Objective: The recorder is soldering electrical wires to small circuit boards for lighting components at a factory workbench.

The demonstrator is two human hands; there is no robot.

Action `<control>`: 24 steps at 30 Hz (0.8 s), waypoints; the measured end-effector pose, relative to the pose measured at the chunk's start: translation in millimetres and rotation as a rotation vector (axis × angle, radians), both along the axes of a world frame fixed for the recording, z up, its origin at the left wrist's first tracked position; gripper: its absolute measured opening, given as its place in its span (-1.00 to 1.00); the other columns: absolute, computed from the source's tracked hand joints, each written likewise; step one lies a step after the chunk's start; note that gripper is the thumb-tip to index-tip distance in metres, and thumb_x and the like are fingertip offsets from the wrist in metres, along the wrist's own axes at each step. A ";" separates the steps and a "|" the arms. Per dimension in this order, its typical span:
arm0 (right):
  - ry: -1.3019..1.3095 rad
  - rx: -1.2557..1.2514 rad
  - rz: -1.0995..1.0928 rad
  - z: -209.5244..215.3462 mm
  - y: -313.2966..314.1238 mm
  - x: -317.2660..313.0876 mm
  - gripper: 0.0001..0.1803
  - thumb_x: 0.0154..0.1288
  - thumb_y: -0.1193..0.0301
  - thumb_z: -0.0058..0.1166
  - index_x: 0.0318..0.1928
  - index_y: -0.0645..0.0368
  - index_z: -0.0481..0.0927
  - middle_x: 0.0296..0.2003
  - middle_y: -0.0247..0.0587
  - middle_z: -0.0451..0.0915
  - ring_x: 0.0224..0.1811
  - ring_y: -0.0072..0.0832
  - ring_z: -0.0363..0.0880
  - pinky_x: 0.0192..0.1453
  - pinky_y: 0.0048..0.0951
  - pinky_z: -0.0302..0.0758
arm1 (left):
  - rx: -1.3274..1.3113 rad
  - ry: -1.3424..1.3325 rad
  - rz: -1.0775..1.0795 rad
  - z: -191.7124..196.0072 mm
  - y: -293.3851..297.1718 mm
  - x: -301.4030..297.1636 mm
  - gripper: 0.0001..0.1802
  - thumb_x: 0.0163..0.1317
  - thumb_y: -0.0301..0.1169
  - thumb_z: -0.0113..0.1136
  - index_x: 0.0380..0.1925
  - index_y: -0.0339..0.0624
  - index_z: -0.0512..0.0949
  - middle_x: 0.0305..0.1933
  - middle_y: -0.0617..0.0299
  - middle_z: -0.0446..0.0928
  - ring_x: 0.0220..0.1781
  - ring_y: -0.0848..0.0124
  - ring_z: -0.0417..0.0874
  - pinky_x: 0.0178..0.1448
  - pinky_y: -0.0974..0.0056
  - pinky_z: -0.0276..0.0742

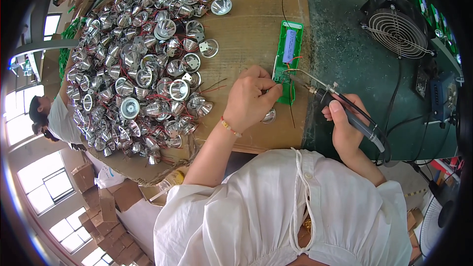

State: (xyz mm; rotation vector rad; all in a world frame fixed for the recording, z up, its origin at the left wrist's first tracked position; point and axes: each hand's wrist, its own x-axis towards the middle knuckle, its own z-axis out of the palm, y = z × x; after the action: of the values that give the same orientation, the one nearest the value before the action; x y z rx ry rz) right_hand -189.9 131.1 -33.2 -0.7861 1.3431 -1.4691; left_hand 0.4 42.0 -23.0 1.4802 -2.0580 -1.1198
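While the right hand (347,130) is closed around the soldering iron (358,122), the left hand (253,91) has thumb and fingers together at the lower part of the green housing (280,55); what they grip cannot be told. The housing lies on the cardboard sheet (246,34), near its right edge. Bare cardboard separates it from the reflector heap (133,69); open green tabletop (340,29) extends right toward the fan (396,32).

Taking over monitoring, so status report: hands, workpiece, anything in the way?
Left hand at green housing, grip hidden. Right hand holding soldering iron, working end at housing. Blue cell in housing's far half. Reflector beside left hand, not blocking iron.
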 end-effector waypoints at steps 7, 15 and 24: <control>0.164 -0.056 0.060 0.3 3.1 -5.1 -0.85 0.18 0.50 0.04 -0.27 0.33 0.45 -0.48 -0.22 0.52 -0.50 -0.60 0.50 -0.40 -0.62 0.47 | 0.022 0.000 0.033 -1.0 0.9 1.0 -0.84 -0.02 -0.36 0.17 -0.59 -0.21 0.62 -0.41 0.18 0.46 -0.29 0.22 0.47 -0.20 0.22 0.40; 0.099 -0.115 -0.019 -8.7 8.7 -22.5 -0.81 0.15 0.48 0.09 -0.28 0.36 0.44 -0.48 -0.18 0.54 -0.47 -0.59 0.51 -0.36 -0.61 0.46 | -0.010 -0.006 0.025 -0.4 0.6 0.3 -0.85 -0.02 -0.37 0.19 -0.59 -0.22 0.62 -0.44 0.16 0.47 -0.33 0.22 0.48 -0.22 0.23 0.40; 0.150 -0.066 -0.105 -18.2 9.1 -49.2 -0.85 0.14 0.52 0.08 -0.30 0.33 0.44 -0.51 -0.19 0.54 -0.50 -0.61 0.50 -0.40 -0.63 0.44 | 0.114 -0.154 0.037 18.0 -5.1 2.7 -0.84 0.03 -0.39 0.17 -0.56 -0.26 0.58 -0.66 0.07 0.49 -0.64 0.23 0.54 -0.48 0.29 0.43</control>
State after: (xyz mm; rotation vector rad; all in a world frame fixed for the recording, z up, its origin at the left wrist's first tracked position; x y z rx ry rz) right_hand -239.1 140.2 -51.4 -0.8946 1.4732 -1.5687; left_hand 3.1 37.0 -5.0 1.7007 -2.0880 -1.1591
